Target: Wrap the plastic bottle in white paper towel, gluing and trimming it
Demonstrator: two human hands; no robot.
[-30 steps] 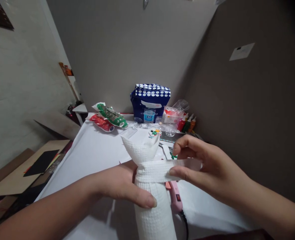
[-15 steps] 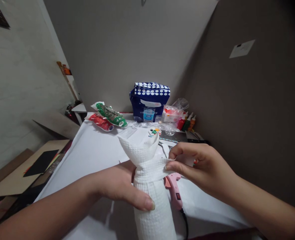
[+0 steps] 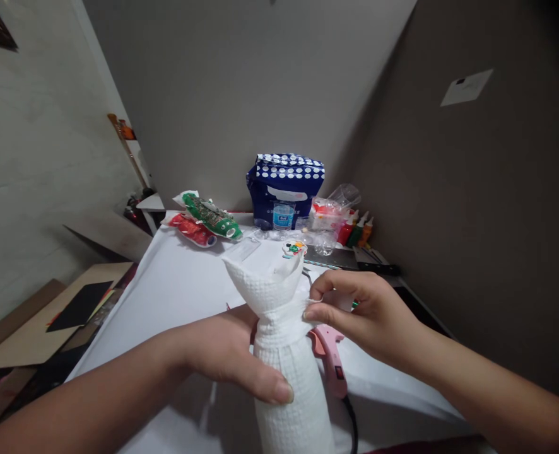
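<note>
A tall shape wrapped in white embossed tissue (image 3: 291, 391) stands upright at the near edge of the table, its top gathered into an open ruffle. My left hand (image 3: 229, 353) is wrapped round its body, thumb across the front. My right hand (image 3: 362, 309) pinches the white paper strip (image 3: 284, 325) that bands the neck, pressing its end against the right side of the neck. A pink glue gun (image 3: 329, 356) lies just behind the wrapped shape, under my right hand.
The white-covered table (image 3: 175, 284) holds a blue dotted tissue pack (image 3: 285, 186), a small water bottle (image 3: 282, 217), green and red packets (image 3: 204, 221), clear plastic cups, paint bottles (image 3: 355, 232) and a dark tray at the back. Cardboard with black paper (image 3: 66, 312) lies lower left. Walls close in behind and right.
My right hand has moved left, drawing the loose end of the strip in against the neck; the strip no longer sticks out to the right. My left hand kept its hold.
</note>
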